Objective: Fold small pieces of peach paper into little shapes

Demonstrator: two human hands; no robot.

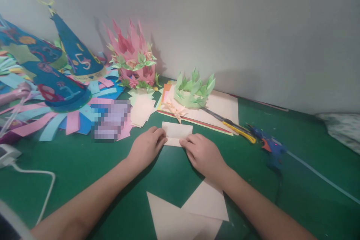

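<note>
A small pale peach sheet of paper [176, 131] lies folded on the green table [84, 165]. My left hand [146, 147] presses its left edge with curled fingers. My right hand [203, 154] pinches its lower right edge, fingers closed on the paper. Both hands rest on the table surface. More pale peach paper pieces [194, 210] lie close to me between my forearms.
A green folded paper crown [194, 92] sits on peach sheets behind the hands, with a pink paper crown [133, 58] further left. Blue party hats [75, 54] and coloured strips fill the left. A yellow cutter [237, 130] and blue glue gun [268, 146] lie right.
</note>
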